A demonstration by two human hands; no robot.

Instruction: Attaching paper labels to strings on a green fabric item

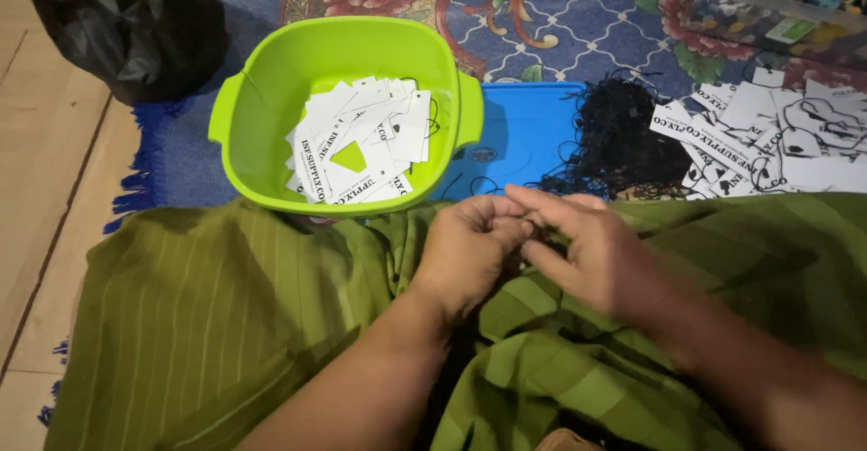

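My left hand [470,248] is curled, fingertips pinched together; my right hand [591,252] meets it with fingers loosely extended. What they pinch is too small to tell. Both rest over the green striped cloth [226,325] on my lap. Beyond: a lime-green tub [262,108] holding white rectangular tags [361,139]; beside it a blue lid [519,135], a tangle of black strings [623,139], then loose white tags [777,139] on patterned carpet [560,18].

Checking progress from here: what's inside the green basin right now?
The green basin holds a loose pile of white paper tags, some with thin black strings. A patch of bare green bottom shows through the pile. Whatever lies beneath the tags is covered.
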